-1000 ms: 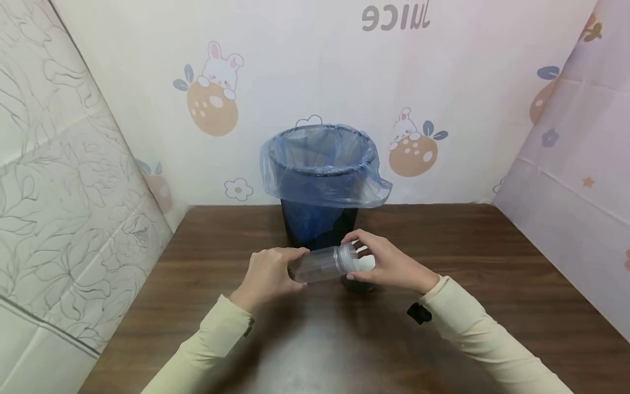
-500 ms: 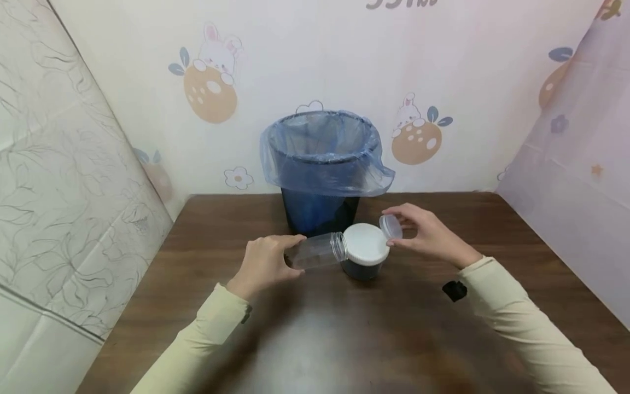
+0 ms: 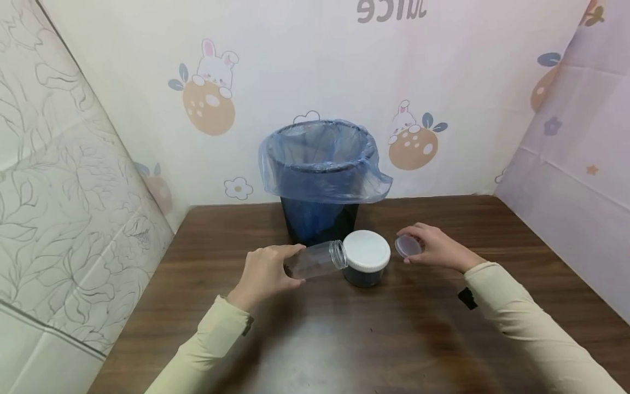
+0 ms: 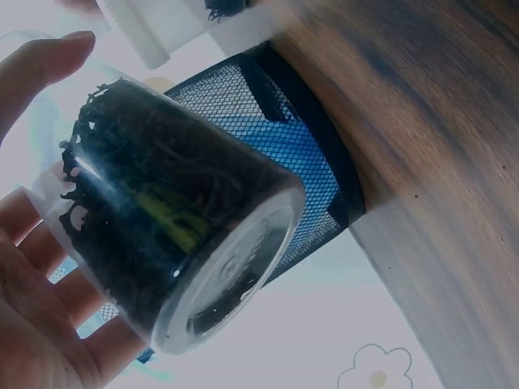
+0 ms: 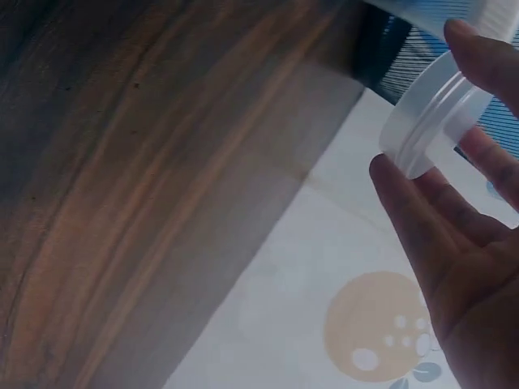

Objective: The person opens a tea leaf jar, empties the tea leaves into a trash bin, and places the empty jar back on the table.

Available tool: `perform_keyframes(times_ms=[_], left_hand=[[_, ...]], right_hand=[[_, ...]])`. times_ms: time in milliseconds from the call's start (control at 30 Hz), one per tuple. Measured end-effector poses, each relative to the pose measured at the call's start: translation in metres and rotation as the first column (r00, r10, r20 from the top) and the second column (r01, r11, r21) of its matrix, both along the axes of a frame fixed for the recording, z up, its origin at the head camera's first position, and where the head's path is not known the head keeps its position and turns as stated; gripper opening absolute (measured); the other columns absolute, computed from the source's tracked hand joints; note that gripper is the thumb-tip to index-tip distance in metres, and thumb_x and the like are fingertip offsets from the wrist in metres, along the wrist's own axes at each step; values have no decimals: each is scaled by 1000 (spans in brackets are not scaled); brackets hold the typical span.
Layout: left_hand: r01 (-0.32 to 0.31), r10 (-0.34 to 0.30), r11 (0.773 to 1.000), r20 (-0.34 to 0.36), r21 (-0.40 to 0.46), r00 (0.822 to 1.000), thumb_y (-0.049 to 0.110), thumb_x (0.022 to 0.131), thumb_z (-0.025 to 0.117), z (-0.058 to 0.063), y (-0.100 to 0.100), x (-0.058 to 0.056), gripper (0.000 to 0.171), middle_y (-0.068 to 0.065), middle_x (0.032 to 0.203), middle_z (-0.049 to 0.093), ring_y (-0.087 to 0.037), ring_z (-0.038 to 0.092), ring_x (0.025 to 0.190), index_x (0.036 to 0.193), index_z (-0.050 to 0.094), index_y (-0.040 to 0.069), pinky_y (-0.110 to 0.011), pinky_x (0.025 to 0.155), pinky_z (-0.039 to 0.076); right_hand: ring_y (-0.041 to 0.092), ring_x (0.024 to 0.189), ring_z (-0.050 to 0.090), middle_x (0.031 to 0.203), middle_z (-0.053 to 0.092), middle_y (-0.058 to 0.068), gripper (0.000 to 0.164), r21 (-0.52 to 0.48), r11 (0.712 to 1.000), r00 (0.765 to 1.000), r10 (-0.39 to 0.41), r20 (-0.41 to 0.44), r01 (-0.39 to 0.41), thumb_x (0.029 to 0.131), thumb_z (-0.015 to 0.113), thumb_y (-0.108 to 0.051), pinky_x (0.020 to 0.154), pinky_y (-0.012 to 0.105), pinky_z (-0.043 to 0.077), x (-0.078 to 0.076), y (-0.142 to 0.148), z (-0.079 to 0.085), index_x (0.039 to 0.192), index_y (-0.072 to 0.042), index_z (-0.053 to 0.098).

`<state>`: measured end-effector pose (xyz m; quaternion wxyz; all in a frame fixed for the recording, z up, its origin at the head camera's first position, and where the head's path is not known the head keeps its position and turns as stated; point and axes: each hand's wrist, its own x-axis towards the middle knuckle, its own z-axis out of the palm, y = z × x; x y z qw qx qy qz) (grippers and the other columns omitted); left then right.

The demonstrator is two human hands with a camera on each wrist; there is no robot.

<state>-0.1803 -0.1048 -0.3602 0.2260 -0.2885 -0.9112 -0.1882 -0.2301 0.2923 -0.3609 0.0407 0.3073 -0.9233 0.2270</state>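
My left hand (image 3: 266,273) grips a clear plastic jar (image 3: 315,261) around its base end. The jar is tipped nearly on its side, its uncovered threaded mouth right at the edge of a white-lidded jar (image 3: 366,251) with dark contents. In the left wrist view, dark stringy dried bits (image 4: 154,186), like tea leaves, fill the base end of the clear jar. My right hand (image 3: 438,249) pinches a translucent screw lid (image 3: 407,246) by its rim, to the right of the white-lidded jar. The right wrist view shows thumb and fingers around the lid (image 5: 430,113).
A dark mesh bin (image 3: 320,219) lined with a blue plastic bag (image 3: 320,186) stands behind the jars, near the patterned wall covering (image 3: 467,82). The brown wooden table (image 3: 320,339) extends in front and to both sides.
My right hand has lifted the lid off the clear jar's mouth and moved right with it, revealing the white-lidded jar. The lid now faces more upward. My left hand stays nearly in place.
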Motion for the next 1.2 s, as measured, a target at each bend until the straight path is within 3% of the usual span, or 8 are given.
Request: perform_keyframes(times_ms=[200,533,767,1000,1200], left_hand=[[-13,13,1000,1,15,1000,35,57,88,0,-2,2,59,5,95,72,-13,64,72,112,72,21,-32,46,42],[-20,20,1000,0,3,1000,35,58,87,-2,-3,-1,58,6,93,72,-13,64,71,112,71,23,-31,44,40],[-21,21,1000,9,-4,1000,38,58,87,-4,-1,-2,58,7,95,71,-11,64,73,113,71,24,-33,47,42],[-14,14,1000,8,-10,1000,39,58,87,-6,-1,-2,60,6,97,72,-14,65,74,113,71,23,-33,49,44],[-10,10,1000,17,-10,1000,37,58,88,-5,-2,-3,59,5,99,72,-14,66,75,113,71,21,-32,48,44]], right_hand=[[29,83,58,99,57,17,55,75,997,1000,-20,3,20,67,86,-12,64,40,50,-6,0,-16,115,1,62],[34,87,57,107,56,26,58,188,980,989,-93,114,70,71,84,-18,68,44,50,-11,3,-27,117,7,60],[50,106,51,119,49,39,67,238,965,977,-152,152,113,72,84,-25,79,53,47,-9,6,-33,120,13,56],[32,87,57,103,57,23,55,191,979,986,-96,137,69,71,85,-23,70,43,48,-10,8,-39,112,6,62],[31,86,56,101,57,20,52,183,981,985,-86,148,59,72,84,-23,69,43,49,-11,10,-41,111,3,62]])
